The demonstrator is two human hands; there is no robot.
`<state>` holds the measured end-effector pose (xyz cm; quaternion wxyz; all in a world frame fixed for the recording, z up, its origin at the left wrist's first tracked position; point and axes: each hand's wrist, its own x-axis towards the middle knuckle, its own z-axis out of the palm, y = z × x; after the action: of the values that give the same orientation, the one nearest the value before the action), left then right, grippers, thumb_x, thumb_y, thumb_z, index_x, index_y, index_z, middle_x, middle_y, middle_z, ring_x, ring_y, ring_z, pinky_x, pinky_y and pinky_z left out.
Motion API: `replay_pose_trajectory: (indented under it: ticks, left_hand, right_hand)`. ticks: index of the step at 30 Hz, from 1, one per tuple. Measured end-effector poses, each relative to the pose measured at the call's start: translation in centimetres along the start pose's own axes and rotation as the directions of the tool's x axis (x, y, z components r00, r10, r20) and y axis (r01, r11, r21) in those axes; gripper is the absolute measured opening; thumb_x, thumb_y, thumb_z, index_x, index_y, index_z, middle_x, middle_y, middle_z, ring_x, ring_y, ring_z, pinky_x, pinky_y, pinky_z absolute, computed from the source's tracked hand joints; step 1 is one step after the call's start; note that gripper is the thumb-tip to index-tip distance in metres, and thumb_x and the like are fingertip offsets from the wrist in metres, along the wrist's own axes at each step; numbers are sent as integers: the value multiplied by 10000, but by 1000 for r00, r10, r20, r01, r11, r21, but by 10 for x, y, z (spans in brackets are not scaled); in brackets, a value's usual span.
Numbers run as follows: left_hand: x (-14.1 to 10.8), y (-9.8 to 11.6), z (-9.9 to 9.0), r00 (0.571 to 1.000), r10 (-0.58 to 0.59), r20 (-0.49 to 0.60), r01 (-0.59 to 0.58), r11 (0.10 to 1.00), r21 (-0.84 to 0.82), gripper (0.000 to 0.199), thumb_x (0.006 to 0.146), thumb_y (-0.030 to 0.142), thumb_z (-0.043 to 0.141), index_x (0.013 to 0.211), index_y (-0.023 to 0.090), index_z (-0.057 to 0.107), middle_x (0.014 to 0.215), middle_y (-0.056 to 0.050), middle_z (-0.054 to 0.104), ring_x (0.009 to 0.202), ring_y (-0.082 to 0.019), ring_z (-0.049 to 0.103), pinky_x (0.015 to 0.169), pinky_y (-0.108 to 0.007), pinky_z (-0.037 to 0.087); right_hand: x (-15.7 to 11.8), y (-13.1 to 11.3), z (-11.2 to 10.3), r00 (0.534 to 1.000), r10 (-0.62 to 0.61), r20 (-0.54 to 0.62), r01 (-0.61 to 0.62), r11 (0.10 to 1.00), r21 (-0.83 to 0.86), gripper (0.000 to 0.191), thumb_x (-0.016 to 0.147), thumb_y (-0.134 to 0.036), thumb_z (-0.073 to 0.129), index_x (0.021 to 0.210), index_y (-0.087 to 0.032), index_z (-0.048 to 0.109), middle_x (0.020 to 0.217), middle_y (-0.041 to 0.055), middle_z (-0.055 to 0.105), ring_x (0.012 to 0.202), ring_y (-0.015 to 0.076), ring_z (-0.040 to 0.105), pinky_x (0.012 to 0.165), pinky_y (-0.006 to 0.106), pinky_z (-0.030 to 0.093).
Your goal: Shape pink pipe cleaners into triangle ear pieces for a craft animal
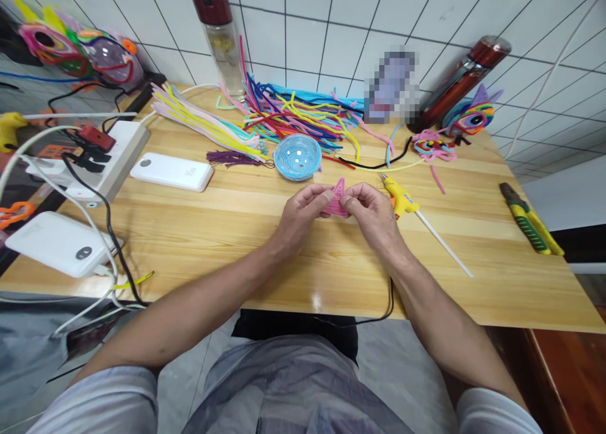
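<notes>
Between both hands, above the wooden table (pixel 227 232), is a small pink triangle (pixel 339 200) that looks folded from pipe cleaner, its tip pointing up. My left hand (pixel 307 210) pinches its left side between thumb and fingers. On the other side, my right hand (pixel 372 210) grips its right edge the same way. Just beyond the hands stands a shiny blue bowl (pixel 297 158). A yellow glue gun (pixel 400 197) with a long white glue stick lies right beside my right hand, which partly hides it.
Loose coloured pipe cleaners (pixel 303 118) are heaped at the back, near a glass bottle (pixel 220 48) and a red thermos (pixel 466 80). White power banks (pixel 173 172) and a power strip (pixel 111 159) with cables occupy the left. Green-yellow pliers (pixel 528 222) lie at the right edge.
</notes>
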<state>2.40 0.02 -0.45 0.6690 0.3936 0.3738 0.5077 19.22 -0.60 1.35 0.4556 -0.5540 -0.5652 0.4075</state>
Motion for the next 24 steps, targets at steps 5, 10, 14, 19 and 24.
replay_pose_trajectory:
  ticks: [5, 10, 14, 19, 24]
  left_hand:
    - [1, -1, -2, 999, 43, -3, -43, 997, 58, 279, 808, 448, 869, 870, 198, 761, 811, 2, 753, 750, -138, 641, 767, -289, 528]
    - [3, 0, -1, 999, 33, 6, -33, 998, 53, 325, 769, 475, 892, 838, 189, 753, 773, 0, 743, 711, -132, 623, 739, -291, 518]
    - [3, 0, -1, 1000, 11, 6, -11, 999, 43, 354, 734, 475, 924, 860, 189, 760, 785, -5, 758, 713, -135, 639, 759, -301, 524]
    - [2, -1, 0, 999, 5, 47, -6, 1000, 22, 395, 712, 468, 954, 929, 199, 764, 858, -19, 801, 755, -150, 691, 777, -305, 535]
    - [1, -1, 1, 998, 34, 57, -35, 999, 22, 431, 691, 481, 970, 949, 203, 764, 862, -31, 822, 792, -185, 742, 815, -337, 562]
  right_hand:
    - [0, 3, -1, 1000, 4, 16, -4, 1000, 2, 163, 881, -390, 710, 844, -236, 674, 735, -34, 622, 676, 153, 544, 677, 324, 454]
    - [0, 6, -1, 1000, -7, 7, 7, 1000, 2, 166, 904, -394, 705, 867, -236, 674, 749, -34, 619, 693, 156, 553, 685, 320, 477]
    - [0, 7, -1, 1000, -8, -9, 8, 1000, -8, 161, 900, -397, 693, 870, -241, 667, 738, -36, 623, 690, 159, 559, 678, 319, 478]
    - [1, 5, 0, 1000, -13, -28, 14, 1000, 10, 166, 903, -403, 694, 871, -244, 658, 760, -30, 643, 689, 155, 565, 677, 319, 477]
    - [1, 1, 0, 999, -1, -34, 2, 1000, 31, 184, 876, -418, 703, 851, -246, 643, 746, -29, 645, 675, 152, 558, 677, 322, 466]
